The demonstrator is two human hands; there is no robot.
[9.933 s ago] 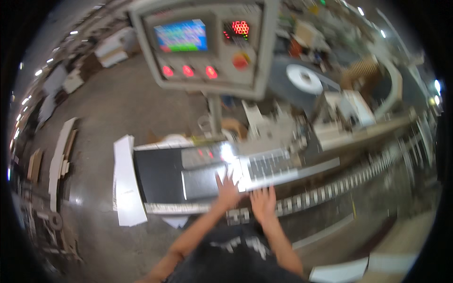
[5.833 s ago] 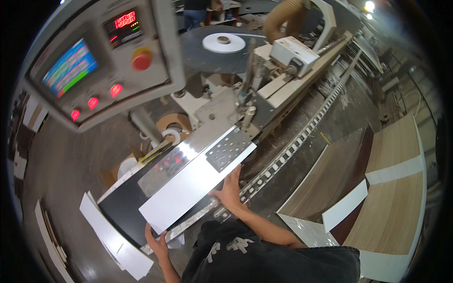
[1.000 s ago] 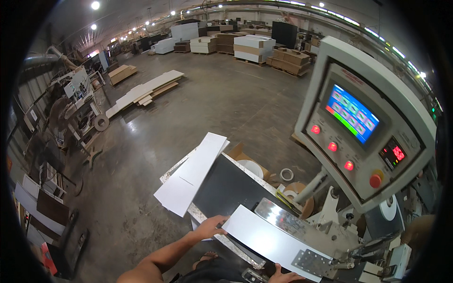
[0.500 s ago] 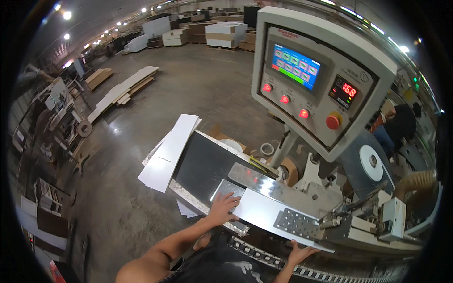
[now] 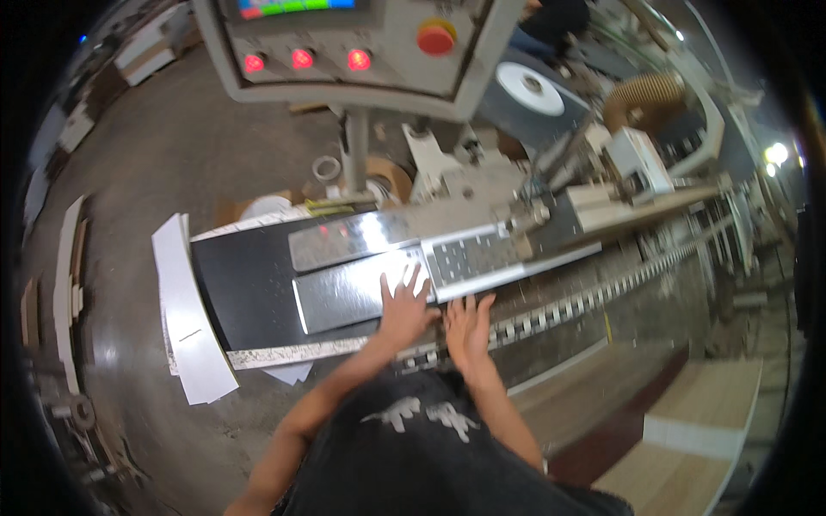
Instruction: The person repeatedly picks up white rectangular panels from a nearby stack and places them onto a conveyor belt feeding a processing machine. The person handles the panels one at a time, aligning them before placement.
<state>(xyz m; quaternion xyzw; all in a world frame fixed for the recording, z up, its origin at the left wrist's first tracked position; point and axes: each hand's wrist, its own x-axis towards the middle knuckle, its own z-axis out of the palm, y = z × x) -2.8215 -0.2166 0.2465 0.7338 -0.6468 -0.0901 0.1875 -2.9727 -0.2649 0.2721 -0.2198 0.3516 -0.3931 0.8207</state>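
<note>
Left hand [image 5: 404, 314], fingers spread, and right hand [image 5: 469, 331], fingers slightly parted, apparently steady the white panel [image 5: 516, 276] from nine and six o'clock.

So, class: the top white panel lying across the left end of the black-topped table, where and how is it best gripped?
Probably by the near end of the white panel, coming from the person's side and pinching above and below: it is long and flat, and that end juts past the near edge of the black-topped table.

Boards [image 5: 196, 314] left of the plate [image 5: 340, 297]
</note>
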